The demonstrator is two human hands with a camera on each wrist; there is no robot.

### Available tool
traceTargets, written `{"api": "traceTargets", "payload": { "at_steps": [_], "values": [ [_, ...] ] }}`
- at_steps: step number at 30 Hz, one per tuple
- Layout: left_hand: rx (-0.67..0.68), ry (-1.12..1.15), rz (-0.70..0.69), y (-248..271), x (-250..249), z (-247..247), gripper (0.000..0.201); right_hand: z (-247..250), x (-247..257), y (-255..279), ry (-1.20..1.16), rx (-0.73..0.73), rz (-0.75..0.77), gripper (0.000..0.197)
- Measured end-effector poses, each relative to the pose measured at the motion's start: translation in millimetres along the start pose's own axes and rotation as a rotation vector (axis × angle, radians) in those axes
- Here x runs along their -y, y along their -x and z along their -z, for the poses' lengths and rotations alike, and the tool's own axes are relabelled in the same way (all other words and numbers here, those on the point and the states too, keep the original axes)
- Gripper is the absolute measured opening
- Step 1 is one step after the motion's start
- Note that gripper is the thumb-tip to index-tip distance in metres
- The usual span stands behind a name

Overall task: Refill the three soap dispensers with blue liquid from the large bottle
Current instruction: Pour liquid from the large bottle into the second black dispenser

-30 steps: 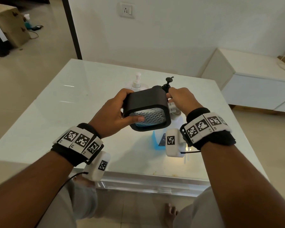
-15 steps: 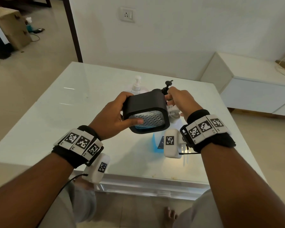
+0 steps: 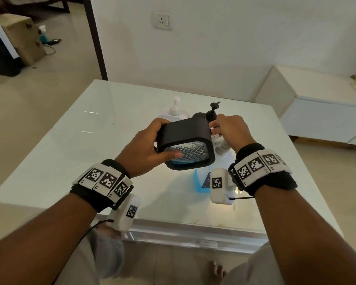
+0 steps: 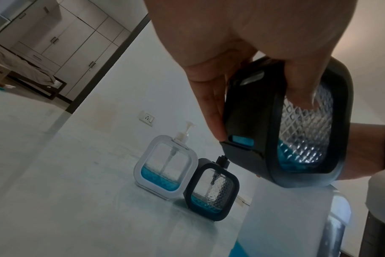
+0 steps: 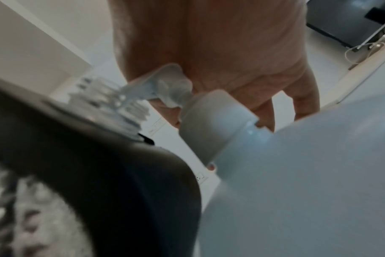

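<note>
While the left hand (image 3: pixel 146 149) grips a black dispenser (image 3: pixel 188 140) above the bench (image 3: pixel 70 140), tipped so its neck points right toward the large bottle (image 5: pixel 297 173), the right hand (image 3: pixel 230 128) pinches something at that neck, and 2 dispensers (image 4: pixel 165 167) stand upright beyond.

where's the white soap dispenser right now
In the left wrist view the white soap dispenser stands on the glass table, touching the left side of a black dispenser; both sit beyond the hands.
</note>
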State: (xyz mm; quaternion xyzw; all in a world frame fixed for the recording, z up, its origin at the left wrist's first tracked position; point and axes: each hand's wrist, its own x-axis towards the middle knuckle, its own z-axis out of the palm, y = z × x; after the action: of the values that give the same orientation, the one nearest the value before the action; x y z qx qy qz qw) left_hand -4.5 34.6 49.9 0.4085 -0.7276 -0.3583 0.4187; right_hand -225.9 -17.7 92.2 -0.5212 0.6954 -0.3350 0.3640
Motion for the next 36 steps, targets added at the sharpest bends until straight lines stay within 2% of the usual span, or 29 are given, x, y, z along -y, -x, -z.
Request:
{"api": "traceTargets", "payload": {
  "at_steps": [8, 20, 32, 36],
  "values": [
    [-0.012, -0.02, 0.001, -1.2, 0.6, 0.1, 0.057, 8.0, 10.7, 8.5, -0.003, 0.051, -0.041, 0.042],
    [-0.017, -0.006, 0.014, 0.4, -3.7, -2.5, 0.057, 1.1, -0.6, 0.0, 0.114, 0.029, 0.011, 0.036],
    [-0.02, -0.024, 0.003, -1.7, -1.8, -2.3, 0.056, 8.5, 4.8, 7.8, -0.016, 0.047, -0.025, 0.043],
    [-0.021, -0.005, 0.004, -0.1, -1.7, -2.9, 0.054, 4.7, 2.4, 5.5, -0.008, 0.001, -0.018, 0.044]
  ]
}}
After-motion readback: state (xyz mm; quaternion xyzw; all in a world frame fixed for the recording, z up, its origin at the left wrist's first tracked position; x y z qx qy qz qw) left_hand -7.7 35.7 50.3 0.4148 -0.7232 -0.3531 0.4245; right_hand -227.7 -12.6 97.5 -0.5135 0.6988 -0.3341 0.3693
